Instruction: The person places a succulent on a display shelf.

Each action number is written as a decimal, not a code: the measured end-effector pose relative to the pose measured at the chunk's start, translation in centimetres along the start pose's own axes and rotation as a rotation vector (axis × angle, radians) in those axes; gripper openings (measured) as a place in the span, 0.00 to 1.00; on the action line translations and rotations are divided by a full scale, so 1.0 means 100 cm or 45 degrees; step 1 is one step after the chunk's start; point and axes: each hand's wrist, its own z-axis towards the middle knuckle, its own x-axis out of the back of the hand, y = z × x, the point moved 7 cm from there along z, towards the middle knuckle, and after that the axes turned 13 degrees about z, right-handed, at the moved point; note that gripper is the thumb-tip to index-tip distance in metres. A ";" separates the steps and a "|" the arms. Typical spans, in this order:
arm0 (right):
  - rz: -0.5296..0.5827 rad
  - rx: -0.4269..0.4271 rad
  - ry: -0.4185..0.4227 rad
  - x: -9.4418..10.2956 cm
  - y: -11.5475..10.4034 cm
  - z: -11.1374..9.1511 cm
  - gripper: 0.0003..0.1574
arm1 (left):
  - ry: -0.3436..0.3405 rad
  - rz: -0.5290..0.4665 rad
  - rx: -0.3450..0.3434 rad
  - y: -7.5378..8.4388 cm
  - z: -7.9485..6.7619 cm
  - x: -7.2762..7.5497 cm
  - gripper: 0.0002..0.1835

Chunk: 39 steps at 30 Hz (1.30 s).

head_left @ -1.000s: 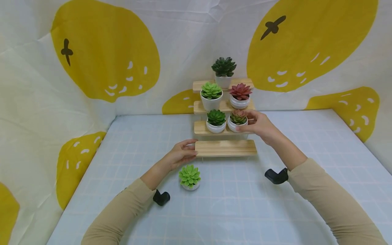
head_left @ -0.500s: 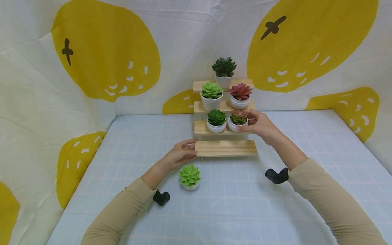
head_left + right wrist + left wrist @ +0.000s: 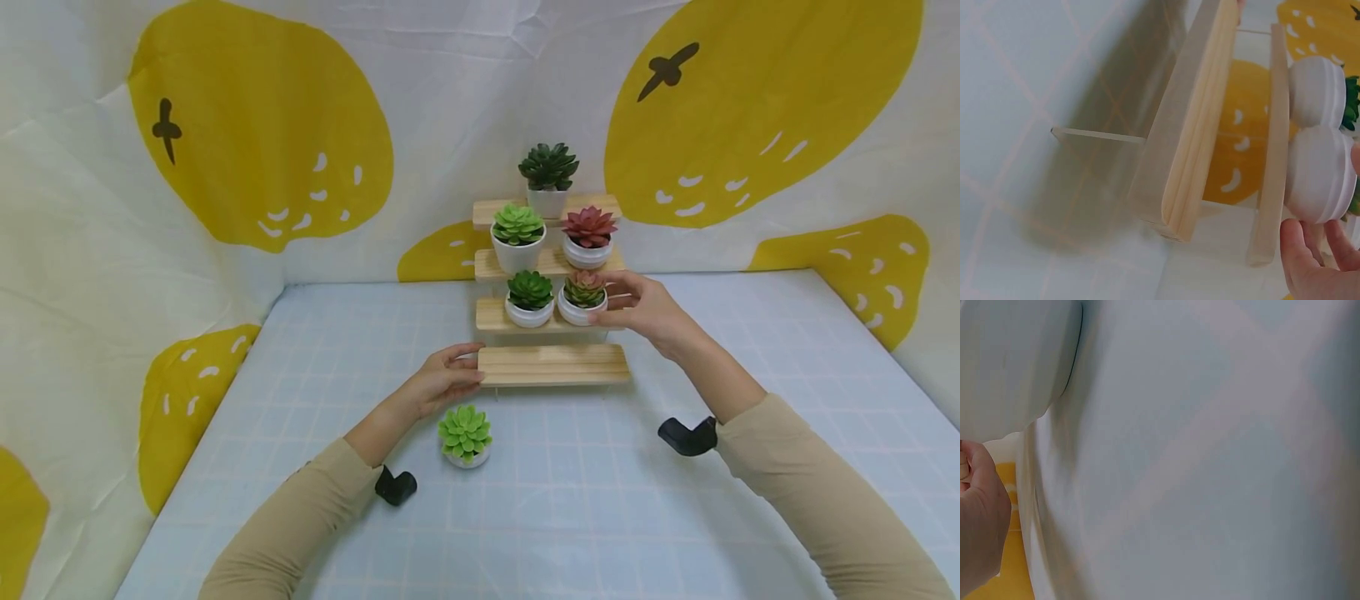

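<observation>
My left hand (image 3: 438, 380) pinches the left end of the lowest board of a stepped wooden plant stand (image 3: 555, 365). At the right end of the tier above, my right hand (image 3: 648, 312) spreads its fingers beside a reddish-green potted succulent (image 3: 582, 298), fingertips right at the white pot. In the right wrist view, fingertips (image 3: 1292, 234) lie close to that pot's base. Left of it on the same board stands a dark green succulent (image 3: 529, 298). A light green succulent (image 3: 465, 435) sits on the table, in front of the stand's left end.
Higher tiers carry a bright green succulent (image 3: 517, 237), a red one (image 3: 588, 237) and a dark green one (image 3: 549, 179) on top. Black wrist-camera mounts (image 3: 688, 436) hang at both cuffs. A white cloth with yellow fruit (image 3: 262, 125) backs the table (image 3: 570, 500).
My right hand has eased back slightly to the right, its thumb sliding off the pot's front toward its edge. The succulent stays on its board. My left hand keeps its place.
</observation>
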 end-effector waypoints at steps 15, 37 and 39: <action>0.023 0.058 -0.029 0.006 0.002 -0.010 0.43 | 0.000 0.010 0.004 0.000 -0.001 -0.001 0.32; 0.029 0.069 -0.115 0.000 0.015 -0.041 0.41 | 0.012 0.023 0.017 0.000 0.000 0.000 0.32; 0.032 0.075 -0.121 -0.002 0.015 -0.043 0.41 | 0.011 0.021 0.017 0.000 0.000 0.000 0.32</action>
